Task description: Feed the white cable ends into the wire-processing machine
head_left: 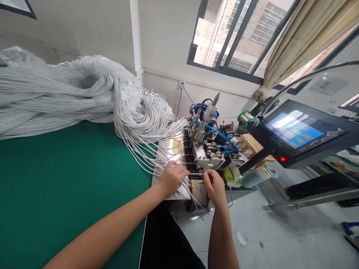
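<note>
One white cable [195, 174] runs at the six-o'clock edge of the machine [200, 152]: the left hand [173, 178], palm down, angled toward two o'clock, has its grip closed around it; the right hand [214, 186], pointing toward twelve, holds it in a tight pinch.

Left of the grip spreads a green tabletop [70, 194]; on it, farther off than the grip, rests a big heap of grey cables [131, 108], partly wrapped in clear plastic [95, 65]. Loose cable lengths cross the metal plate beneath the grip. Rightward and lower, the floor [252, 231] bears a white scrap [240, 238].
</note>
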Tool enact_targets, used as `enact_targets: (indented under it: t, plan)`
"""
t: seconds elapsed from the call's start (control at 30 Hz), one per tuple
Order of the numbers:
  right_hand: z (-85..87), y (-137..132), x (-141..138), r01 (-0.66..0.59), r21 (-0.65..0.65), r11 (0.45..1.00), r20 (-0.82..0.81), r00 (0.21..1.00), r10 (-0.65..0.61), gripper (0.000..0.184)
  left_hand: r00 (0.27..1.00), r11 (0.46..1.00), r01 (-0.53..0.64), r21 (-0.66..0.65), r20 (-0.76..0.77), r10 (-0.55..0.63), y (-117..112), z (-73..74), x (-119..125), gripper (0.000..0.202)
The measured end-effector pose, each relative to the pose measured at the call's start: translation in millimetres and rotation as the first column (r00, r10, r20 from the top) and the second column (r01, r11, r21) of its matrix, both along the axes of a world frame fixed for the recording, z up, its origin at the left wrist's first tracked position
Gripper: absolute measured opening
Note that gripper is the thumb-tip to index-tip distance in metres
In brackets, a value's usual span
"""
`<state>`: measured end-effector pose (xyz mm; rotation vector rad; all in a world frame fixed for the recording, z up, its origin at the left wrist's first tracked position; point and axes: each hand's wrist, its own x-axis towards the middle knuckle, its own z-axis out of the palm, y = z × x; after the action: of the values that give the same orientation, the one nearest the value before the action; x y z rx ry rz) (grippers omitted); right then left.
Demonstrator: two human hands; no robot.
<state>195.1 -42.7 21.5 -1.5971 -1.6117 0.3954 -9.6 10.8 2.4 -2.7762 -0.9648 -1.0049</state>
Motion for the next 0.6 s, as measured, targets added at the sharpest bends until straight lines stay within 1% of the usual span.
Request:
enact_targets:
  t: [0.1, 0.23, 0.3, 0.37, 0.47, 0.6]
  plan:
    - [0.8, 4, -8, -0.005, 0.009, 1.000, -0.103, 0.995, 0.006, 0.023, 0.997, 0.999, 0.054, -0.001, -0.047, -0.054, 2, -0.4, -2, 0.039]
    - [2.3, 9, -15, -0.067, 0.011, 0.998, -0.216, 0.974, 0.068, 0.024, 0.986, 0.994, 0.108, -0.017, -0.126, -0.110, 3, 1.0, -4, 0.035]
    - [2.0, 10, -15, -0.091, 0.002, 0.996, -0.268, 0.959, 0.088, 0.024, 0.981, 0.993, 0.119, -0.028, -0.149, -0.122, 3, 1.9, -4, 0.035]
    - [0.3, 11, -11, -0.080, -0.007, 0.997, -0.301, 0.951, 0.075, 0.023, 0.981, 0.994, 0.105, -0.040, -0.158, -0.110, 3, 2.6, -4, 0.037]
    - [-4.3, 13, 0, -0.037, -0.052, 0.998, -0.282, 0.959, 0.021, 0.024, 0.983, 0.995, 0.060, -0.075, -0.170, -0.072, 3, 4.2, -2, 0.047]
    - [-12.9, 15, 14, -0.027, -0.137, 0.990, -0.177, 0.984, 0.002, 0.026, 0.977, 0.991, 0.008, -0.136, -0.208, -0.036, 1, 8.2, 2, 0.053]
